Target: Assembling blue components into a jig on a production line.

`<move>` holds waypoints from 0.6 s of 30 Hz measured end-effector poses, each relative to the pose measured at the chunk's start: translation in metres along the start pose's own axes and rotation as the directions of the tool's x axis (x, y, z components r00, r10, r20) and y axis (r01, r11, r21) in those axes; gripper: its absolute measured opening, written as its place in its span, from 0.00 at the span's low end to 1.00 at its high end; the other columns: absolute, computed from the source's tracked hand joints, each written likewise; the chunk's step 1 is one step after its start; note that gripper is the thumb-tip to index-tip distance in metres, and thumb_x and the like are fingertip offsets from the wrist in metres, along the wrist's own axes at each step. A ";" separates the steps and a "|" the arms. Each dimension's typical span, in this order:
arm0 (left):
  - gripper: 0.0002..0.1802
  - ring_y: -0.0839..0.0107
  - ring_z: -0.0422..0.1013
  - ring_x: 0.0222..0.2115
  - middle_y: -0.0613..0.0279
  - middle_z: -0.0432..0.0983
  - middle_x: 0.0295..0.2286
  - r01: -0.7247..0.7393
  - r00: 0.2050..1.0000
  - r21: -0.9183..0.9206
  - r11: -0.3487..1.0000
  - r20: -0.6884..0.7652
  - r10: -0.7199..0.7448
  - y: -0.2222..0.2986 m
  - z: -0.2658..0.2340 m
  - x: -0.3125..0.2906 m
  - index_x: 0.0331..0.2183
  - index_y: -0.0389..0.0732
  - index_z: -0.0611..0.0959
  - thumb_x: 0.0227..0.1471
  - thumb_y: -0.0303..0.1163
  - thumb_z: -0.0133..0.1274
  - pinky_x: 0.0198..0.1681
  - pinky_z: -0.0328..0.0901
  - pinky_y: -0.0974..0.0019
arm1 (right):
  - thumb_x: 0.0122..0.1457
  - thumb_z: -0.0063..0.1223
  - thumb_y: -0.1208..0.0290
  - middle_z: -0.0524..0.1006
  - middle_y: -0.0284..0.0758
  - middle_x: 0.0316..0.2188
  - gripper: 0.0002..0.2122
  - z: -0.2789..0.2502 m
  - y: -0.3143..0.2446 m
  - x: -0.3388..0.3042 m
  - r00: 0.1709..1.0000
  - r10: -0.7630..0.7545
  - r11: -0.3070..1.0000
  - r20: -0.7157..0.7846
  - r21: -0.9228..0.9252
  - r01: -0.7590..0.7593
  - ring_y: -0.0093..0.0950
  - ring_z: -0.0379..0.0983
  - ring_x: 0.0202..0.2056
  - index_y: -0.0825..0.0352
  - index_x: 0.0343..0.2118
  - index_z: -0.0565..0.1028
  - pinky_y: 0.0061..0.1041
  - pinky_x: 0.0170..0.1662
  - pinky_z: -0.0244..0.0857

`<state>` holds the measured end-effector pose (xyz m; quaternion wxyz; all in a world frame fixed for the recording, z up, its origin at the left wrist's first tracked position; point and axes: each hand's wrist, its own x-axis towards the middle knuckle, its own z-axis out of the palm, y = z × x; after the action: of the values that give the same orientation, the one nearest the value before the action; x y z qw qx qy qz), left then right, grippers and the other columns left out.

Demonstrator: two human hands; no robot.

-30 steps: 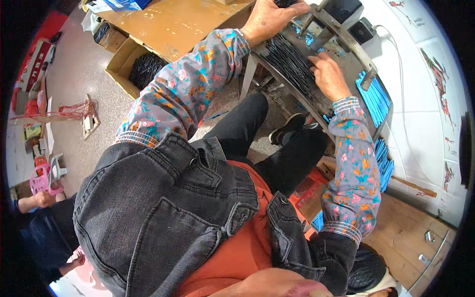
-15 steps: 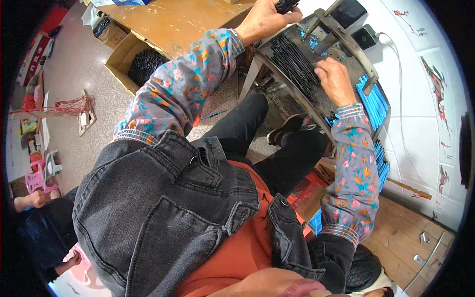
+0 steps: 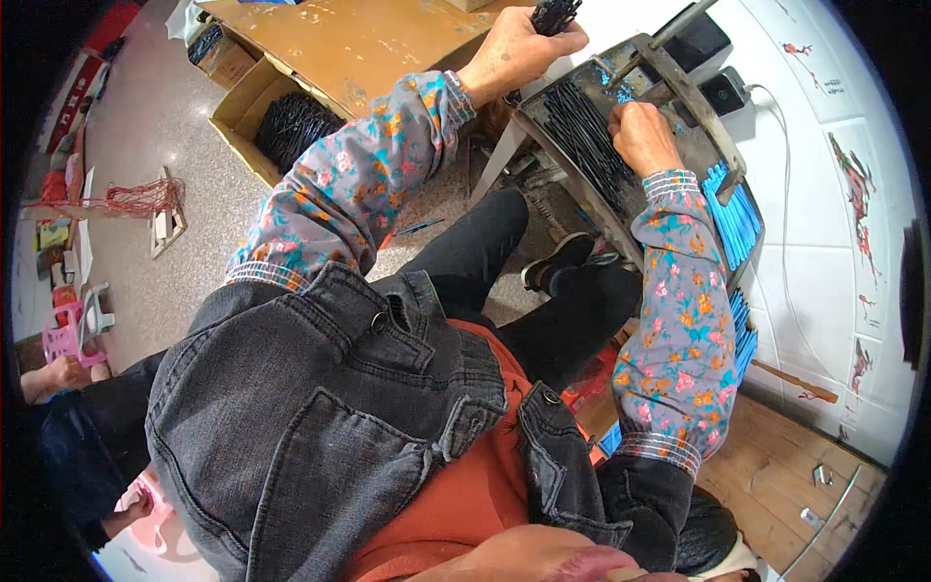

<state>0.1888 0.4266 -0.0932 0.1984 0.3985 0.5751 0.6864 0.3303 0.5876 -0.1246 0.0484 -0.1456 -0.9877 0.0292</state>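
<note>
At the top of the view my left hand (image 3: 519, 53) is closed around a bundle of thin black rods (image 3: 556, 16), whose ends stick up past the fingers. Over a dark metal tray (image 3: 693, 145) my right hand (image 3: 644, 139) is closed with bent fingers, at the right edge of a pile of loose black rods (image 3: 574, 126). Its fingertips are turned away, so I cannot make out what they hold. Small blue bits (image 3: 623, 94) lie just beyond that hand. Slim blue sticks (image 3: 734, 218) lie together at the tray's right side.
A metal bar frame (image 3: 679, 82) rises over the tray, beside a black box (image 3: 722, 92) with a white cable. More black rods fill a cardboard box (image 3: 238, 107) by the brown table (image 3: 369, 48). Another person's hand (image 3: 66, 373) shows at far left.
My right hand has moved a little up and to the left along the black rods. My left hand keeps its bundle, now turned so more rod ends show.
</note>
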 end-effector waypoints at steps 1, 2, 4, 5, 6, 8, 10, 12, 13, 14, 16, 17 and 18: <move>0.06 0.84 0.58 0.18 0.75 0.64 0.17 0.069 0.998 0.009 0.998 0.001 -0.069 0.002 0.000 -0.001 0.21 0.38 0.75 0.48 0.27 0.53 0.21 0.54 0.75 | 0.46 0.50 0.76 0.74 0.52 0.27 0.06 -0.001 -0.003 0.002 0.999 0.036 0.999 0.037 -0.027 -0.035 0.49 0.72 0.32 0.71 0.25 0.76 0.41 0.38 0.67; 0.06 0.84 0.58 0.18 0.75 0.64 0.17 0.069 0.998 0.009 0.998 -0.001 -0.069 0.000 0.000 0.000 0.21 0.38 0.75 0.48 0.27 0.53 0.21 0.54 0.75 | 0.46 0.50 0.76 0.74 0.52 0.27 0.06 -0.003 -0.005 0.003 0.999 0.035 0.999 0.038 -0.028 -0.034 0.49 0.72 0.32 0.71 0.25 0.76 0.41 0.38 0.67; 0.06 0.84 0.59 0.18 0.75 0.65 0.16 -0.019 1.000 -0.041 0.999 -0.002 0.019 -0.009 0.000 0.001 0.22 0.39 0.77 0.47 0.28 0.53 0.20 0.54 0.75 | 0.44 0.52 0.74 0.73 0.53 0.26 0.07 -0.007 -0.008 0.003 0.996 0.073 0.995 0.052 -0.068 -0.069 0.48 0.71 0.33 0.72 0.25 0.75 0.41 0.38 0.65; 0.06 0.84 0.59 0.18 0.75 0.65 0.16 -0.020 1.000 -0.040 0.999 -0.002 0.020 -0.014 0.000 0.000 0.22 0.39 0.77 0.47 0.28 0.53 0.20 0.54 0.75 | 0.44 0.52 0.74 0.73 0.53 0.26 0.07 -0.007 -0.008 0.003 0.996 0.072 0.995 0.051 -0.068 -0.069 0.48 0.71 0.33 0.72 0.25 0.75 0.41 0.38 0.65; 0.05 0.81 0.61 0.15 0.72 0.67 0.15 0.026 0.999 0.021 0.999 -0.020 -0.026 -0.020 -0.001 0.000 0.25 0.39 0.78 0.45 0.30 0.55 0.18 0.56 0.74 | 0.44 0.52 0.74 0.74 0.53 0.27 0.07 -0.007 -0.007 0.004 0.996 0.065 0.996 0.057 -0.069 -0.061 0.49 0.72 0.33 0.72 0.25 0.75 0.42 0.38 0.66; 0.08 0.79 0.64 0.13 0.69 0.69 0.14 0.072 0.997 0.079 0.994 -0.037 -0.069 -0.022 0.000 -0.001 0.28 0.39 0.79 0.43 0.32 0.57 0.16 0.58 0.72 | 0.45 0.51 0.74 0.74 0.53 0.28 0.07 -0.006 -0.003 0.003 0.996 0.060 0.996 0.063 -0.072 -0.056 0.49 0.72 0.33 0.72 0.25 0.75 0.42 0.38 0.67; 0.09 0.87 0.57 0.12 0.75 0.64 0.12 0.064 0.996 0.039 0.997 -0.064 -0.062 -0.023 0.001 -0.003 0.26 0.40 0.80 0.44 0.35 0.58 0.14 0.51 0.76 | 0.45 0.51 0.74 0.74 0.53 0.28 0.07 -0.004 -0.002 0.003 0.999 0.031 0.997 0.045 -0.074 -0.028 0.49 0.72 0.33 0.73 0.24 0.75 0.42 0.37 0.67; 0.09 0.86 0.58 0.12 0.74 0.65 0.12 0.075 0.995 0.046 0.996 -0.070 -0.071 -0.025 -0.001 -0.003 0.26 0.40 0.80 0.44 0.35 0.58 0.14 0.52 0.76 | 0.45 0.51 0.74 0.74 0.53 0.27 0.06 -0.005 -0.004 0.003 0.999 0.012 0.998 0.051 -0.060 -0.009 0.50 0.72 0.32 0.73 0.24 0.74 0.42 0.37 0.67; 0.09 0.85 0.59 0.12 0.74 0.65 0.12 0.083 0.994 0.050 0.995 -0.068 -0.080 -0.025 -0.001 -0.003 0.27 0.40 0.80 0.44 0.34 0.58 0.14 0.52 0.76 | 0.46 0.50 0.75 0.74 0.53 0.27 0.06 -0.006 -0.004 0.002 0.998 0.001 0.999 0.055 -0.048 0.001 0.50 0.72 0.32 0.73 0.24 0.74 0.42 0.37 0.67; 0.09 0.85 0.59 0.12 0.74 0.65 0.12 0.083 0.995 0.051 0.995 -0.067 -0.079 -0.024 0.000 -0.003 0.27 0.40 0.80 0.44 0.34 0.58 0.14 0.52 0.76 | 0.46 0.50 0.75 0.74 0.53 0.27 0.06 -0.004 -0.001 0.003 0.999 0.002 0.999 0.054 -0.048 0.000 0.50 0.72 0.32 0.73 0.24 0.74 0.42 0.37 0.67; 0.09 0.86 0.58 0.12 0.74 0.65 0.12 0.081 0.995 0.004 0.997 -0.062 -0.081 -0.024 0.001 -0.003 0.27 0.40 0.80 0.44 0.34 0.58 0.13 0.52 0.76 | 0.46 0.48 0.76 0.74 0.53 0.27 0.06 -0.003 0.003 0.006 0.999 -0.007 1.000 0.042 -0.007 0.008 0.51 0.71 0.32 0.73 0.24 0.73 0.42 0.36 0.67; 0.09 0.86 0.58 0.12 0.74 0.65 0.12 0.081 0.995 0.004 0.997 -0.060 -0.081 -0.025 0.001 -0.003 0.27 0.40 0.80 0.44 0.34 0.58 0.13 0.52 0.76 | 0.46 0.48 0.76 0.74 0.53 0.27 0.06 -0.004 0.003 0.007 0.999 -0.005 1.000 0.041 -0.007 0.006 0.51 0.71 0.32 0.73 0.24 0.73 0.42 0.36 0.67; 0.09 0.86 0.58 0.12 0.74 0.65 0.12 0.086 0.994 -0.015 0.996 -0.060 -0.087 -0.027 0.002 -0.003 0.27 0.40 0.80 0.44 0.34 0.58 0.13 0.52 0.76 | 0.47 0.48 0.76 0.74 0.54 0.27 0.06 -0.005 0.002 0.007 0.999 0.011 1.000 0.047 -0.017 -0.010 0.51 0.71 0.32 0.73 0.24 0.73 0.43 0.37 0.67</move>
<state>0.1869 0.4328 -0.1196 0.2128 0.3511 0.5933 0.6925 0.3244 0.5918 -0.1195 0.0236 -0.1504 -0.9880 0.0248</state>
